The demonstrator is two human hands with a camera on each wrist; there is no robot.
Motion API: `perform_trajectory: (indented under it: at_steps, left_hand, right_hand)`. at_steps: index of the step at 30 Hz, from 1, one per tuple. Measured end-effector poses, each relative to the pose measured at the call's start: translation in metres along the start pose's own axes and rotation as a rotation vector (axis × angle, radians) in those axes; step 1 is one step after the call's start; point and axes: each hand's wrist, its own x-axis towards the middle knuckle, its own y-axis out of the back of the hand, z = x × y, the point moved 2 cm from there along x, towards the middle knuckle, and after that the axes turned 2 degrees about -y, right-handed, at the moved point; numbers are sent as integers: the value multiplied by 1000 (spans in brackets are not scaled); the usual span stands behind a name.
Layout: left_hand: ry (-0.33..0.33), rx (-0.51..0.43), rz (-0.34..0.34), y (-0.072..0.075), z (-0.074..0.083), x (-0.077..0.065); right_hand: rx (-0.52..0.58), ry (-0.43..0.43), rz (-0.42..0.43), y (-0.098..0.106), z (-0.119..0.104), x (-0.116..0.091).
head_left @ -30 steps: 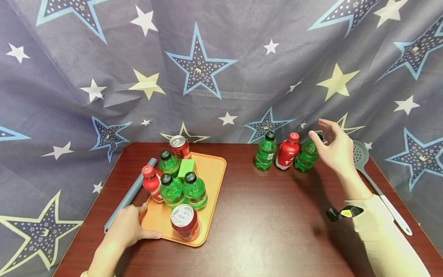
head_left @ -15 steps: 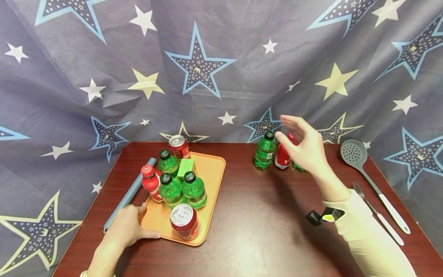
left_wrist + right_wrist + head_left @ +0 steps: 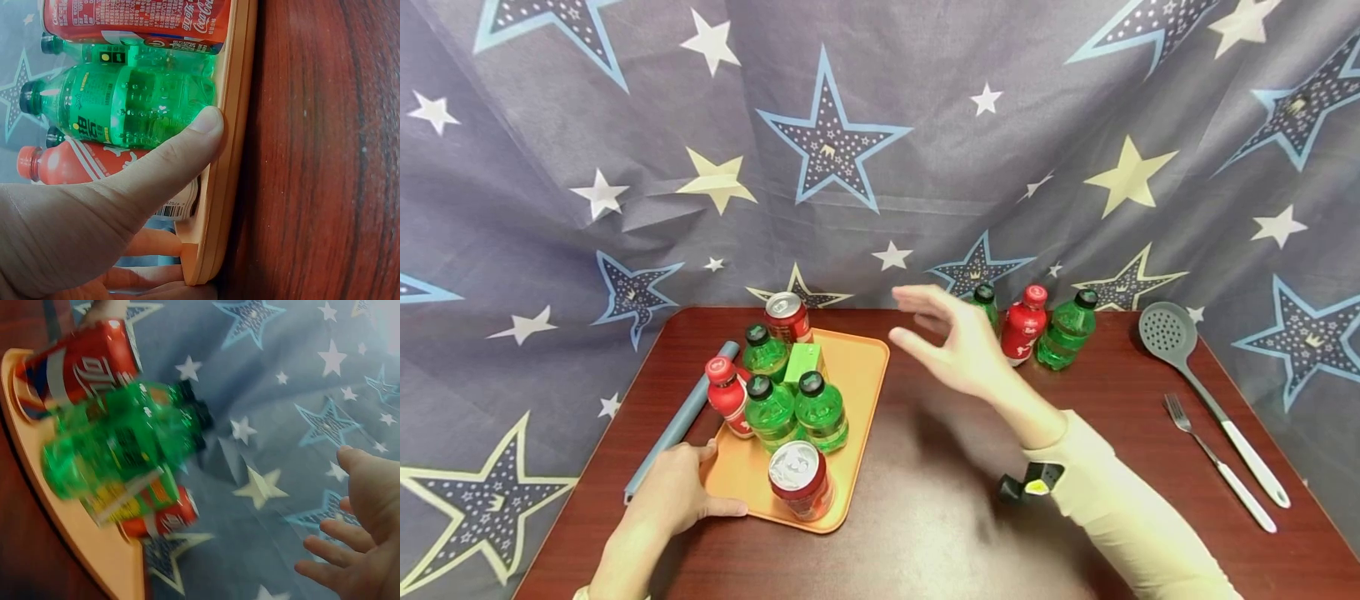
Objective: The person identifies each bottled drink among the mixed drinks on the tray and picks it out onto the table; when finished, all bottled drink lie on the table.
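Observation:
An orange tray [image 3: 868, 375] lies at the left, holding several green soda bottles [image 3: 822, 414], a red bottle [image 3: 728, 398], a green carton [image 3: 805, 363] and two red Coca-Cola cans [image 3: 801, 481]. My left hand [image 3: 673, 492] grips the tray's near left corner; in the left wrist view the thumb [image 3: 187, 147] lies along the rim and the fingers are round the corner. Over the table between tray and back row, my right hand [image 3: 958, 346] hangs in the air, fingers spread and holding nothing. Behind it stands a green bottle [image 3: 987, 305], partly hidden.
A red bottle [image 3: 1024, 325] and another green bottle [image 3: 1067, 330] stand at the back right. Farther right lie a grey skimmer [image 3: 1168, 333] and a fork [image 3: 1217, 462]. A blue-grey bar [image 3: 681, 417] lies along the tray's left side. A star-patterned curtain [image 3: 880, 167] hangs behind the table.
My right hand has swept left, from by the rightmost green bottle, past the red bottle, towards the tray. The fork has come into sight. My left hand and the tray stay put.

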Motion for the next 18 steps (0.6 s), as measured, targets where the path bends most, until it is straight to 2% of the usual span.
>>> perform_trajectory:
  at_steps: [8, 18]
  left_hand:
    - [14, 3, -18, -2, -2, 1]
    - [18, 6, -19, 0, 0, 3]
  right_hand:
    - [-4, 24, -129, -49, -2, -2]
    - [12, 19, -195, -85, 4, -6]
